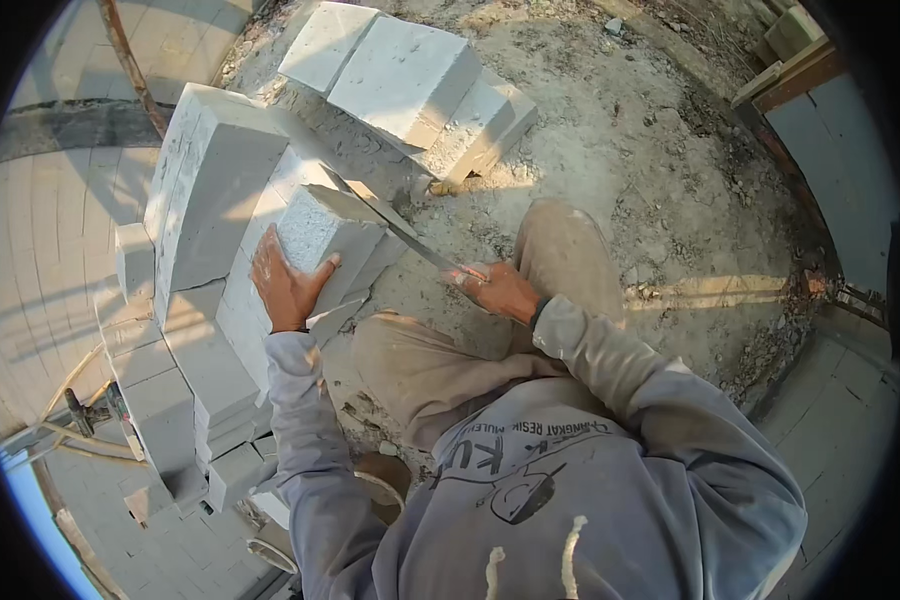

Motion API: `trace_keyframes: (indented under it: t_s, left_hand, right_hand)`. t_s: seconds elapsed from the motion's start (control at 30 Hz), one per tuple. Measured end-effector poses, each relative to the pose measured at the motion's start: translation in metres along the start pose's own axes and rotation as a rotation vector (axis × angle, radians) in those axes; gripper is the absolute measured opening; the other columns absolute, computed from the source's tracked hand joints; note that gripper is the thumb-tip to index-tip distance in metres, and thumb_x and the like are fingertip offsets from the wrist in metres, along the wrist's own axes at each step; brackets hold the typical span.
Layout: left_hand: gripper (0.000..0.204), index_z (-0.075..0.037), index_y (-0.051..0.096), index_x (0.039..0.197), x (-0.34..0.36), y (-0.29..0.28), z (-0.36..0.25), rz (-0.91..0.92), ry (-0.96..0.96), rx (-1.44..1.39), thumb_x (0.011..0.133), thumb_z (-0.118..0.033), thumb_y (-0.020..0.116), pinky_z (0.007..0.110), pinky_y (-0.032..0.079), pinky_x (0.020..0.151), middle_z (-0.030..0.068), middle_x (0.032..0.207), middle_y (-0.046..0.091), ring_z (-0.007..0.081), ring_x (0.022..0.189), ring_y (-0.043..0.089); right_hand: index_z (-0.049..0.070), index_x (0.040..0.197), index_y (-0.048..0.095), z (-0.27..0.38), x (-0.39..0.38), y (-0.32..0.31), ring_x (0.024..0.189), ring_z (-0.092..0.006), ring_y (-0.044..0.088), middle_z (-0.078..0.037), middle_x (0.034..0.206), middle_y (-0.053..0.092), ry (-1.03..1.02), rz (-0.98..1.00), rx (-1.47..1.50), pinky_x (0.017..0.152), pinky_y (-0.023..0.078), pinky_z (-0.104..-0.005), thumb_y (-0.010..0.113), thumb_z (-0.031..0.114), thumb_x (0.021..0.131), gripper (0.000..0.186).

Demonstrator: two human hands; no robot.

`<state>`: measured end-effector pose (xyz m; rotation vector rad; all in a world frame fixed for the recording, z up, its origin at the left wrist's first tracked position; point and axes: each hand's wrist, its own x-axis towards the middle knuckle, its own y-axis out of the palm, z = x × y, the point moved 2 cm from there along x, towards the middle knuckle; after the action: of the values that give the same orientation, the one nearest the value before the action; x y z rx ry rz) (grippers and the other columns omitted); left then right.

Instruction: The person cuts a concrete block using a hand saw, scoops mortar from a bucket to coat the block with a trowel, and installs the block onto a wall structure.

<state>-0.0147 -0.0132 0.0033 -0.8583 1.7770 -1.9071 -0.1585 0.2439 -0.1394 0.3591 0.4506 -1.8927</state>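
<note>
From the head camera, down we look, and here's the left hand (pixel 292 278), spread open and laid across the near end of a pale concrete block (pixel 315 225), thumb out to the right over its corner, fingers up along the left. That block sits left of centre, just beyond the person's knees, its rough, speckled face catching the light.

And over to the right hand (pixel 505 292), closed firmly around the near end of a long metal blade (pixel 420 247)! It slants up and left from the fist, running along the far side of the block; whether its edge bites in, you cannot tell from here. The handle is hidden in the fist, right beside the dusty right knee (pixel 568 245).

Left of the held block, a tall upright block (pixel 220 190) leans over a stepped stack of blocks (pixel 202 345). Farther out, more blocks (pixel 402 75) lie close together on the dusty ground (pixel 660 190). And down low, near the left sleeve (pixel 315 440), a brown bucket (pixel 395 475) shows its round rim, partly covered.
</note>
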Motion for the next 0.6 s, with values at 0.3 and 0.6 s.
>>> trace_keyframes:
  t_s: [0.3, 0.6]
  left_hand:
    - [0.103, -0.003, 0.035, 0.138, 0.008, -0.007, -0.006, -0.054, 0.015, -0.06, 0.061, -0.056, 0.077, 0.048, 0.025, 0.107, 0.0214, 0.133, 0.044, 0.0367, 0.126, 0.038]
    - [0.103, -0.002, 0.035, 0.137, -0.007, -0.01, -0.005, -0.058, 0.006, -0.069, 0.057, -0.049, 0.081, 0.048, 0.027, 0.106, 0.0217, 0.133, 0.044, 0.0375, 0.123, 0.039]
  right_hand:
    - [0.01, 0.115, 0.063, 0.079, -0.021, -0.048, 0.083, -0.0339, 0.063, -0.019, 0.086, 0.066, -0.078, -0.133, 0.164, 0.075, 0.047, -0.0417, 0.051, 0.037, 0.09, 0.038]
    - [0.011, 0.117, 0.062, 0.045, 0.011, -0.009, 0.08, -0.0341, 0.062, -0.022, 0.091, 0.065, -0.411, -0.14, 0.107, 0.074, 0.048, -0.0402, 0.053, 0.044, 0.088, 0.045]
